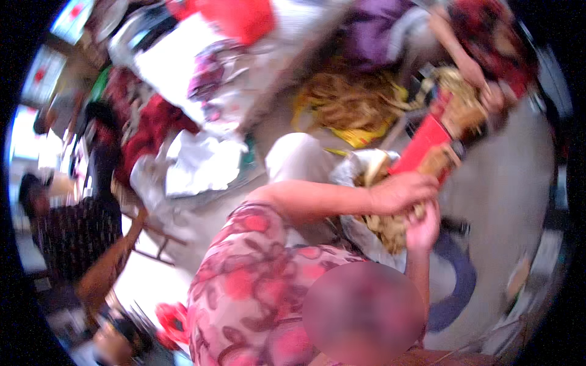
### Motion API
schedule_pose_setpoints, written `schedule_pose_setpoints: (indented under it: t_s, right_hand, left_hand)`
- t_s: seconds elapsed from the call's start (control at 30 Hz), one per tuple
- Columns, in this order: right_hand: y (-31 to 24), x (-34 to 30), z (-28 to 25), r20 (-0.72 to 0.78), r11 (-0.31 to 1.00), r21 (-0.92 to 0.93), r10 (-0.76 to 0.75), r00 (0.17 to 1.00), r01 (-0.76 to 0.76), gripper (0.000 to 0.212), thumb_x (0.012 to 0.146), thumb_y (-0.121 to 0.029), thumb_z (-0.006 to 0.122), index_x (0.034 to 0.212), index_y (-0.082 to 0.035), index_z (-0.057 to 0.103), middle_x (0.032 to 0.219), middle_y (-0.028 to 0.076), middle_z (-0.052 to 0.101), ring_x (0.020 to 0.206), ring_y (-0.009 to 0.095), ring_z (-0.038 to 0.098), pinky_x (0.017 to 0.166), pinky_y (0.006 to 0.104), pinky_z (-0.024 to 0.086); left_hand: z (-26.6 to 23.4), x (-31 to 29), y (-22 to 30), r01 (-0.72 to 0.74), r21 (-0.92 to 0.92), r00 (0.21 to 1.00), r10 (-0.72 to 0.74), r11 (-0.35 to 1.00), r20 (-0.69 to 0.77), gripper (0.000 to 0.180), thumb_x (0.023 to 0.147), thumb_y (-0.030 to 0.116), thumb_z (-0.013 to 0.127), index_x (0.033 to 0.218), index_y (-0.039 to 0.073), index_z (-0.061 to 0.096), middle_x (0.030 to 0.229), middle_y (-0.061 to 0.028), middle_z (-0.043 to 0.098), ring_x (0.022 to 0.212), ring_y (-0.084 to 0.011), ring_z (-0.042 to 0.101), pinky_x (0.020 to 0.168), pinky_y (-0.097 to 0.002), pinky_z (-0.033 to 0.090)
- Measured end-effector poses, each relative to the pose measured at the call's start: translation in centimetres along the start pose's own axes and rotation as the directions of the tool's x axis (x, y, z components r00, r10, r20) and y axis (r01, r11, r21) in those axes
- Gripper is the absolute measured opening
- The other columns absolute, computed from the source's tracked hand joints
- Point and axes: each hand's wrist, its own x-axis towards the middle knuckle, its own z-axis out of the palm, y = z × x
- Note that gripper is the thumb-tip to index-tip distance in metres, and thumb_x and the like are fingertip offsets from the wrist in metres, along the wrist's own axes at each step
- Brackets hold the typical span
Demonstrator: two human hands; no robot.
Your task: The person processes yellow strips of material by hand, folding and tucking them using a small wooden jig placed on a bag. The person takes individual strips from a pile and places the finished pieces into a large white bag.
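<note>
My left hand [400, 194] reaches in from the left, its fingers bent and closed above my right hand [424, 230]. Both hands meet over a bundle of tan strips [390, 232] beside a narrow red bench [420, 146]. A tan strip appears pinched between my left fingers. My right fingers are curled too, around what looks like the same strip; blur hides the detail. A brown-tan clump [436, 160] lies on the bench's near end, just beyond my hands. The loose strips below my hands lie in a whitish plastic bag [360, 227].
A co-worker's hand [491, 97] is at tan material on the bench's far end. A yellow sheet [360, 137] under more strips lies on the floor. A dark blue curved thing [458, 287] is at my right. A white table [174, 64] stands far left; another person [79, 235] is at left.
</note>
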Motion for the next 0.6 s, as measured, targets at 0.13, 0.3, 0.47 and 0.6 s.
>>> schedule_pose_setpoints:
  t_s: [0.13,0.3,0.47,0.6]
  right_hand:
    - [-0.7,-0.4,-1.6,0.216,0.971,0.073,0.206,0.954,-0.226,0.019,0.090,-0.030,0.045,0.099,-0.013,0.049,0.078,-0.002,0.048,0.045,0.006,0.034,0.035,0.0183,0.028]
    - [0.3,-0.5,-0.5,-0.015,0.888,-0.435,-0.174,0.985,0.150,0.022,0.091,-0.031,0.045,0.096,-0.010,0.046,0.075,-0.003,0.042,0.054,0.005,0.036,0.045,0.0189,0.029]
    - [-0.9,0.6,-2.4,0.478,0.477,-0.721,-0.184,0.859,0.503,0.019,0.090,-0.026,0.045,0.097,-0.007,0.044,0.071,-0.004,0.033,0.060,0.004,0.029,0.049,0.0195,0.023]
    - [-2.1,0.7,-1.9,0.650,0.074,-0.728,-0.244,0.720,0.682,0.025,0.092,-0.021,0.041,0.105,0.000,0.045,0.082,0.005,0.049,0.074,0.013,0.046,0.063,0.0270,0.040]
  left_hand:
    - [0.3,-1.1,0.6,0.089,-0.117,0.996,-0.087,0.989,0.016,0.033,0.072,0.011,0.055,0.104,0.004,0.049,0.092,-0.0150,0.052,0.091,-0.0345,0.053,0.077,-0.0413,0.044]
    - [1.7,-1.4,-1.5,0.094,-0.082,0.996,-0.094,0.992,0.005,0.022,0.074,0.012,0.053,0.093,0.001,0.047,0.089,-0.0175,0.052,0.086,-0.0367,0.052,0.073,-0.0430,0.044]
    - [1.8,-1.4,-1.8,0.338,-0.220,0.941,-0.334,0.915,0.058,0.022,0.075,0.013,0.052,0.091,-0.001,0.049,0.085,-0.0208,0.053,0.084,-0.0373,0.053,0.073,-0.0430,0.043]
    - [2.0,-1.0,-2.8,0.490,-0.396,0.870,-0.463,0.777,0.169,0.025,0.075,0.016,0.053,0.093,-0.001,0.052,0.088,-0.0210,0.057,0.086,-0.0329,0.056,0.073,-0.0411,0.044]
